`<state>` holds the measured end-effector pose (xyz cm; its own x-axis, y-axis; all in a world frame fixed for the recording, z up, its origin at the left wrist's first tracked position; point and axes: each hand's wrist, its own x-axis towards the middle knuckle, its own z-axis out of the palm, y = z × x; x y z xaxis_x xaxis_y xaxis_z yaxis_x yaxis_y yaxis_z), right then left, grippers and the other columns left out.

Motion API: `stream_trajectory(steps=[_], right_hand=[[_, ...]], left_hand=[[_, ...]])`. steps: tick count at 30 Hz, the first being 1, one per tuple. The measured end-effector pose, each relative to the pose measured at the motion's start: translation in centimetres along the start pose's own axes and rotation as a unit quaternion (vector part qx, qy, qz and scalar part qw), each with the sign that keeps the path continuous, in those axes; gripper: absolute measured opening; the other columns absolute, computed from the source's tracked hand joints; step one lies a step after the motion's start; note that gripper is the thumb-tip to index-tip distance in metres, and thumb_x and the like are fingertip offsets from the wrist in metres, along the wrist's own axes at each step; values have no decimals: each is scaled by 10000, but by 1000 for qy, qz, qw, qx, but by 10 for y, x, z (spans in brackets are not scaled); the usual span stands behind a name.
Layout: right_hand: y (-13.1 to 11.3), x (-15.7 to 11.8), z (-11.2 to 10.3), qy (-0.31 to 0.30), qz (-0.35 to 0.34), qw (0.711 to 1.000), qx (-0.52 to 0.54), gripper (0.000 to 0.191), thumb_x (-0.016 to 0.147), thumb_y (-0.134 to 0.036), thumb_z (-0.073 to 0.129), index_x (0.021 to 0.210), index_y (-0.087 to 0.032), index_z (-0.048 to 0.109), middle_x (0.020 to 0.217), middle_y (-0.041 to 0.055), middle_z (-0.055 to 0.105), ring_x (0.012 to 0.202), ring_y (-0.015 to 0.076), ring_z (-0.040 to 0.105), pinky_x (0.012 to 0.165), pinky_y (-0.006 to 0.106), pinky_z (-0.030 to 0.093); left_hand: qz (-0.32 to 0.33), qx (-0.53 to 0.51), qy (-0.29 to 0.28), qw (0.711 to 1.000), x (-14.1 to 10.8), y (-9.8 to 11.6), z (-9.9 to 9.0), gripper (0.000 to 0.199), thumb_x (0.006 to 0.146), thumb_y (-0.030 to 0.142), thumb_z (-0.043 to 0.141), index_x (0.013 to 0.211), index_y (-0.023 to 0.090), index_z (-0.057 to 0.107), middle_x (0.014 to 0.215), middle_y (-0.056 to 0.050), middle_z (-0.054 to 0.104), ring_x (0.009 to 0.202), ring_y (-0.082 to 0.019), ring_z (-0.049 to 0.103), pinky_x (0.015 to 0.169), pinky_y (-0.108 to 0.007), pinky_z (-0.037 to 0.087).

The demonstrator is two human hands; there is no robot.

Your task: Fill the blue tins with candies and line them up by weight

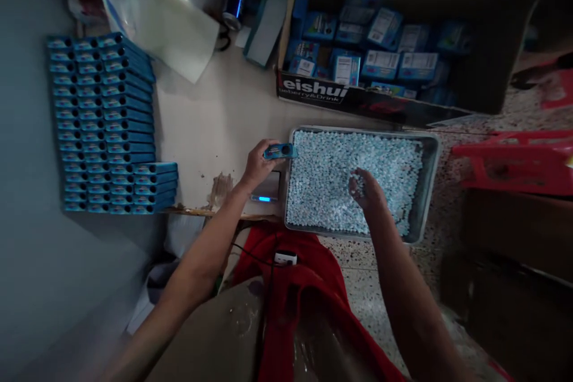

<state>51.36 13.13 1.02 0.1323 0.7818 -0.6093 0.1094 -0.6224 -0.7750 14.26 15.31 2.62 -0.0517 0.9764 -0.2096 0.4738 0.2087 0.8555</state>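
Observation:
My left hand grips a small blue carton with a dark round opening at its top, held by the left rim of a metal tray. Below that hand, partly covered by it, sits a small scale with a lit blue display. Pale blue and white pellets fill the tray in a thick layer. Over its right half my right hand is cupped, fingers curled around some of the pellets.
Stacked blue cartons stand on the table's left. A large cardboard box behind the tray holds several blue packs. A drink can and a paper sheet lie at the back. A red plastic stool stands right.

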Motion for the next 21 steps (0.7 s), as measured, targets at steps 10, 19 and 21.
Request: stream_trajectory(steps=[10,19,21], right_hand=[[-19,-40,12,-60,3,948,311,593,748,-651,863,679,-289,398,709,-23,403,618,165,274,555,327,364],[-85,-49,36,-81,-139,912,377,397,897,-548,800,765,-279,540,813,20,458,740,199,488,721,360,515],[-85,-52,38,-50,-178,923,337,451,918,-601,780,728,-279,528,802,30,488,774,215,533,779,384,551]], left_hand=[[23,64,-44,997,-45,34,3,379,811,48,935,1122,240,836,1158,-59,823,1176,-264,774,1119,-382,599],[152,145,-148,966,-32,93,97,378,930,139,896,1293,221,827,1195,-100,808,1214,-311,738,1114,-439,588],[156,157,-154,963,-31,99,107,387,925,140,895,1297,218,821,1202,-99,802,1216,-313,730,1110,-437,584]])
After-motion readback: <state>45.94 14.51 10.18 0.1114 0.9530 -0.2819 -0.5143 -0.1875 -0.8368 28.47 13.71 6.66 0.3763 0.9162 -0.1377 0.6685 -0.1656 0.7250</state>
